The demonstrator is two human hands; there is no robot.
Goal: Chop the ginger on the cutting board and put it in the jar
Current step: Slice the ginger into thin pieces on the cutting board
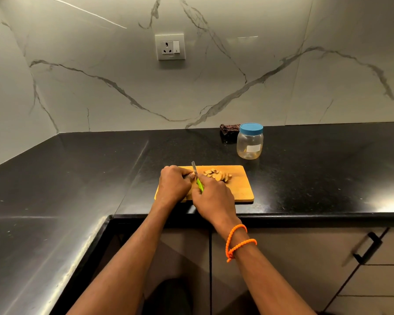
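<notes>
Both hands work at the wooden cutting board's [239, 189] left end: the left hand [174, 184] pins the uncut ginger, mostly hidden; the right hand [213, 200] grips the green-handled knife [198, 180], blade pointing away. Ginger slices [217, 175] lie just right of the blade; beyond the board's far right corner stands the lidded jar [250, 142].

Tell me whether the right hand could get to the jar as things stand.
Probably yes, once free: the right hand grips the knife, and bare counter lies between the cutting board and the lidded jar.

Single head view, wide-angle, looking forward and down over counter [77, 178] toward wall, hands near.
</notes>
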